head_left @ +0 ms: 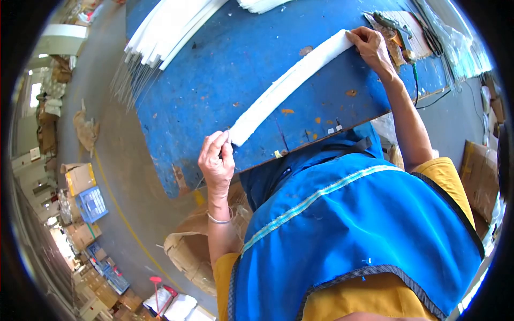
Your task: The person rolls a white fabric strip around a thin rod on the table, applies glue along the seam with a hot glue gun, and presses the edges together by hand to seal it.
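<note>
A long, soft-looking white strip (292, 85) stretches diagonally above the blue tabletop (187, 107), its middle bowed slightly. My left hand (217, 160) pinches the lower, nearer end between thumb and fingers, close to the table's front edge. At the upper, farther end, my right hand (370, 49) grips the strip in the same way. Both hands are closed. What the strip is made of cannot be told for certain.
A bundle of white strips with thin wires (166, 32) overhangs the table's left edge. Beyond my right hand lies a glue gun (393, 25) with a cable. An open cardboard box (190, 254) stands on the floor below, and a blue crate (92, 204) sits farther left.
</note>
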{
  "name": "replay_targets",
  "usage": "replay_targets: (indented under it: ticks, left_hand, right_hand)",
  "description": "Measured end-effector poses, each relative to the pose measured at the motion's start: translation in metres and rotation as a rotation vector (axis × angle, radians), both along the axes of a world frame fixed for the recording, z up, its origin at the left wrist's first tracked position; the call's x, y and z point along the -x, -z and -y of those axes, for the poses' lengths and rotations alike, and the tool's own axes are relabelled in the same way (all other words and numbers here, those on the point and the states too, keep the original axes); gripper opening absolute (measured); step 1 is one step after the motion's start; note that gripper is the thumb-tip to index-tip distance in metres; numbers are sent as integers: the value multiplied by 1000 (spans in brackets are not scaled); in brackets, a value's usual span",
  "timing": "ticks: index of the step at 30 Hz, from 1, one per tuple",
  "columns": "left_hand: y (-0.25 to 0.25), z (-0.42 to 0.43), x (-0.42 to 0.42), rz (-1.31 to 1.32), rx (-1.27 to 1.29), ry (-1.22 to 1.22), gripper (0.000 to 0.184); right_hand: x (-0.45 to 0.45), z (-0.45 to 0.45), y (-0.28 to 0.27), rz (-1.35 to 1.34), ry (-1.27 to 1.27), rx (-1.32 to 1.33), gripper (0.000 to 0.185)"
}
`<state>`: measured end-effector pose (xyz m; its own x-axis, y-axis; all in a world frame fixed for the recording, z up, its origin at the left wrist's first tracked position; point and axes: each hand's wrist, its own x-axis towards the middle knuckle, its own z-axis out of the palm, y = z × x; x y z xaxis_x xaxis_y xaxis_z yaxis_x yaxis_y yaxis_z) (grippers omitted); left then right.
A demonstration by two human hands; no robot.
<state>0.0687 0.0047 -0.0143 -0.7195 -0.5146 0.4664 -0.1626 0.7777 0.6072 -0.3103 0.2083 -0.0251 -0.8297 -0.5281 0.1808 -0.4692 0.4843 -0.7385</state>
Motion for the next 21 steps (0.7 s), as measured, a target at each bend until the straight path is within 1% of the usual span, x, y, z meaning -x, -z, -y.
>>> replay_targets:
  ticks: [5, 8, 13, 16, 21]
  left_hand:
    - [4, 0, -2, 1, 77, -5, 26]
    - [3, 0, -2, 17, 152, 20, 25]
    - [3, 1, -4, 26, 151, 38, 25]
    - [4, 3, -7, 41, 176, 47, 26]
    - [4, 5, -8, 57, 241, 70, 28]
  right_hand:
    - [-1, -2, -3, 59, -19, -33, 31]
    - [2, -2, 1, 4, -19, -25, 32]
    - [-1, 2, 7, -143, 13, -15, 30]
    - [-5, 6, 10, -321, 55, -82, 27]
    - [2, 3, 19, -316, 51, -105, 25]
